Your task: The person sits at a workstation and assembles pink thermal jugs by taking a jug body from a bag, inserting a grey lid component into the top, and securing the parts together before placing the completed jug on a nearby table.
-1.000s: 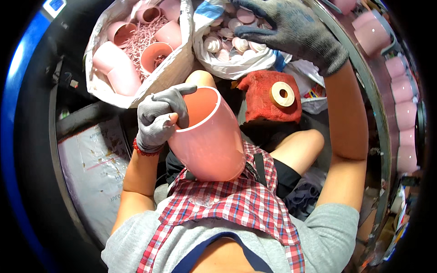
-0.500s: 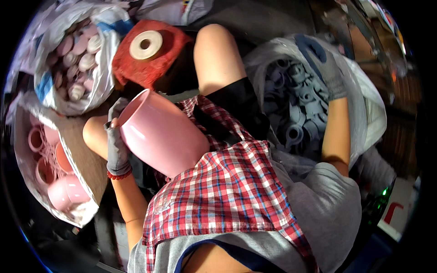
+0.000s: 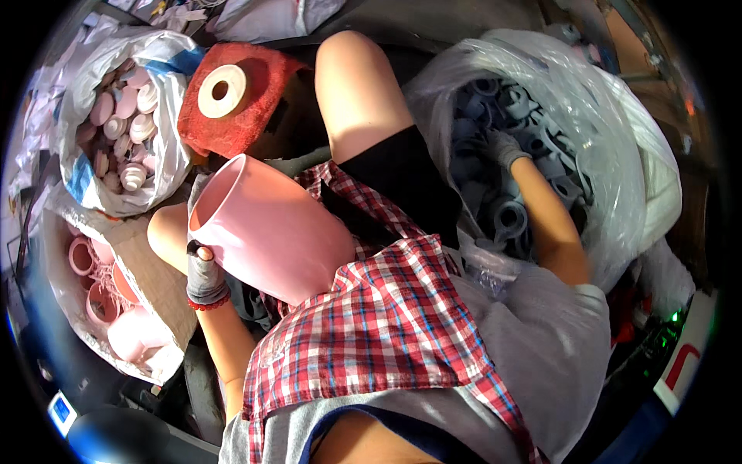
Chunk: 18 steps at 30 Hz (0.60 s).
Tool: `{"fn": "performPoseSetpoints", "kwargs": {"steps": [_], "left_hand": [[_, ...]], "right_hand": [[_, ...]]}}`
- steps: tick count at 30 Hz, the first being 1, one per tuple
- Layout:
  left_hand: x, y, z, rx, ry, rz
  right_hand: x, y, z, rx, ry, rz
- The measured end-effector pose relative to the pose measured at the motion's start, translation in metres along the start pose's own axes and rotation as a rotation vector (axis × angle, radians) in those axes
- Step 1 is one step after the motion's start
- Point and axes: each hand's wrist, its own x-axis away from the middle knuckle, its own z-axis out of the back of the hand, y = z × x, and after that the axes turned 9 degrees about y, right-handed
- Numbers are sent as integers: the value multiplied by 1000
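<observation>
A large glossy pink jar (image 3: 270,232) lies tilted in my lap, its open mouth toward the upper left. My left hand (image 3: 207,274), in a grey glove with bare fingertips, grips it by the side near the rim; the thumb shows and the other fingers are mostly hidden behind it. My right hand (image 3: 506,148), gloved in grey, reaches down into the clear plastic bag (image 3: 626,162) on my right. Its fingers are among many blue-grey curved parts (image 3: 510,220) with rings; whether it grips one is hidden.
To the left, a white bag (image 3: 75,127) holds pink lids (image 3: 133,176) with ridged whitish pieces. Below it, another bag (image 3: 166,329) holds smaller pink pots (image 3: 102,303). Ahead, a pale ring (image 3: 222,91) sits on a red cloth-covered support (image 3: 259,81), beside my bent knee.
My right hand has moved left and down from the bag's far side into the blue-grey parts. The dark loop-shaped piece at its fingers no longer shows there. The jar stays in my left hand.
</observation>
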Motion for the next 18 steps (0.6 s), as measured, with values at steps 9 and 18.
{"fn": "performPoseSetpoints", "kwargs": {"steps": [9,18], "left_hand": [[42,22,39,424,-39,89],[13,104,-45,7,-250,-378]], "right_hand": [[-47,28,-74,270,33,-58],[-66,47,-87,245,-25,356]]}}
